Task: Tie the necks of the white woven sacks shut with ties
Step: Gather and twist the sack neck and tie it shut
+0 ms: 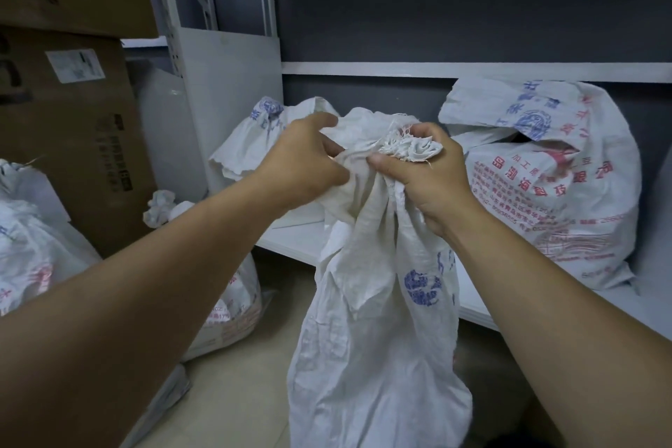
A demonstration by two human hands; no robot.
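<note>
1. Currently, the sack [371, 320] you are working on stands on the floor [254, 356], just in front of the front edge of the low shelf [291, 247], with its top drawn up between your hands.
2. Your right hand [425, 178] is closed round the gathered neck [367, 200], fingers curled just beneath the frayed mouth [403, 145].
3. Your left hand [305, 160] grips the loose fabric on the left of the mouth, pulling it in toward the bunch.
4. No tie is visible in either hand or on the neck.
5. Handling, as a judgement:
   - The weave is soft and limp. It hangs in deep folds and holds no shape of its own.
   - The slack upper body suggests a partial fill and modest weight.
   - Woven plastic of this sort tends to slip, so expect the bunch to spring open if your right-hand grip eases.
   - The fray sheds threads and gives no purchase.
6. Hold on the bunched neck below the fray, where your right hand sits now, and leave a short length of neck above your grip for the tie.
7. Appearance: white and heavily creased, with a round blue emblem and blue characters on the side facing you, and loose threads at the mouth.
8. A printed sack [552, 193] rests toward the right end of the shelf. I cannot tell whether it is tied.
</note>
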